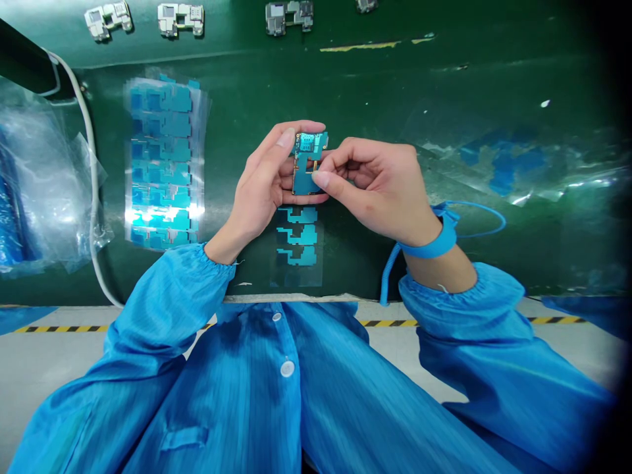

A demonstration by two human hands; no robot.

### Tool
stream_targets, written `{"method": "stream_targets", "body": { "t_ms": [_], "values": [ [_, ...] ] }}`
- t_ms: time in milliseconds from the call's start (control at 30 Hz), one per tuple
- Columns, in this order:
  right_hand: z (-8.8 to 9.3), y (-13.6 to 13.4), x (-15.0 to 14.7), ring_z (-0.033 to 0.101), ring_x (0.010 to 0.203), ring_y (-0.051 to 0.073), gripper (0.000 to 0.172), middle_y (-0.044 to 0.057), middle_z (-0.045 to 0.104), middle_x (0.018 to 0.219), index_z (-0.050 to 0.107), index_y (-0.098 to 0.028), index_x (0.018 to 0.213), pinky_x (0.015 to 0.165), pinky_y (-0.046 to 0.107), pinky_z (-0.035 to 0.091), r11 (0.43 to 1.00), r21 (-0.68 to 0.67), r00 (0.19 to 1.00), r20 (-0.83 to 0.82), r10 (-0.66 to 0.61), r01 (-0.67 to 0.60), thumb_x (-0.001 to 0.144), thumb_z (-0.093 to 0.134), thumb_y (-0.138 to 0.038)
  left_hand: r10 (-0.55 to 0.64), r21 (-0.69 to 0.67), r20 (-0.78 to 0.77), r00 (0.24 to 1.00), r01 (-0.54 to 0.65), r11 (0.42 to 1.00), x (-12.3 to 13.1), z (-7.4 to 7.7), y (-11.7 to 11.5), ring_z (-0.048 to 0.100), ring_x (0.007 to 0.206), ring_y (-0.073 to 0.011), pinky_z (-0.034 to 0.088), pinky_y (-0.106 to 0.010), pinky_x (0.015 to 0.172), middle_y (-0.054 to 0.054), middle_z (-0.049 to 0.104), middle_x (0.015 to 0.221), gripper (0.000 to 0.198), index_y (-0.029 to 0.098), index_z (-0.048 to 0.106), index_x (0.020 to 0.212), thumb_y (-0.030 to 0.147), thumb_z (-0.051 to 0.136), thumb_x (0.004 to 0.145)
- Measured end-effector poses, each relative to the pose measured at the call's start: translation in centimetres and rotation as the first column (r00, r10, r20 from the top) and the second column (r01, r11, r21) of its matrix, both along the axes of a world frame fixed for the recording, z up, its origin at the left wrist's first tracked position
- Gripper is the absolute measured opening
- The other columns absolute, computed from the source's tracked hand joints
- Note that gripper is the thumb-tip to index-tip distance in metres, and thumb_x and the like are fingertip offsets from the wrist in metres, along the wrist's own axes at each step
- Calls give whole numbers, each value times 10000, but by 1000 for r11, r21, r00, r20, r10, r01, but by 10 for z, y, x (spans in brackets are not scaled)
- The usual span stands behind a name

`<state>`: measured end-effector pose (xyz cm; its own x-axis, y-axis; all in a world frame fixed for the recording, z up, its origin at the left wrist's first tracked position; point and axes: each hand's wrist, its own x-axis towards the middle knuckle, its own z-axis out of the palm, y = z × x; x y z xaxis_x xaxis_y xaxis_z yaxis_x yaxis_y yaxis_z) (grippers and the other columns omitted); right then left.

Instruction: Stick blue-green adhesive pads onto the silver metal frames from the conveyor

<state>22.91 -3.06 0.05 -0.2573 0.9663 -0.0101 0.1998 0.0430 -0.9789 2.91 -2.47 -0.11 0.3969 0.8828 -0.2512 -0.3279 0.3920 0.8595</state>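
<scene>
A small circuit board (307,142) with blue film over much of its face is held upright in my left hand (261,176). The thumb and fingers of that hand grip it along its left side and ends. My right hand (382,187) is closed, its thumb and forefinger pinching the board's right edge, where the film lies. Whether they hold the film or the board itself is hard to make out. Just below the hands, a clear sheet (299,276) bears several blue die-cut film pieces (302,234). A blue wrist strap (434,243) circles my right wrist.
A stack of sheets with blue film pieces (160,164) lies to the left. Beyond it are a white cable (89,131) and plastic bags (49,178). Several circuit boards (181,20) line the back of the green bench (237,85). The strap's coiled cord (388,276) hangs over the front edge.
</scene>
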Motion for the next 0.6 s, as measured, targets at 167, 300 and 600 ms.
{"method": "stream_targets", "body": {
  "t_ms": [167, 300, 600],
  "values": [
    [-1, 0, -1, 638, 776, 202, 383, 41, 693, 869, 712, -262, 882, 718, 397, 628, 1000, -2, 1000, -3, -7, 7, 913, 905, -591, -3, 0, 8, 1000, 3, 1000, 0, 0, 0, 854, 1042, -263, 763, -466, 926, -29, 844, 1180, 346, 278, 644, 1329, 541, 528, 1137],
    [-1, 0, -1, 641, 782, 202, 378, 42, 691, 873, 711, -259, 882, 724, 396, 626, 1000, -5, 1000, -3, -11, 11, 907, 916, -576, -15, -2, 3, 1000, 15, 1000, 0, 1, 0, 848, 1080, -272, 757, -467, 945, -22, 850, 1224, 337, 296, 646, 1316, 550, 522, 1133],
    [-3, 0, -1, 636, 753, 188, 343, 37, 709, 874, 719, -254, 853, 717, 396, 625, 999, 38, 1000, 9, -11, 10, 923, 912, -529, -22, 12, -21, 1000, 22, 1000, 0, 2, 0, 860, 1063, -250, 750, -404, 927, -5, 859, 1195, 359, 293, 644, 1328, 560, 504, 1135]
  ]
}}
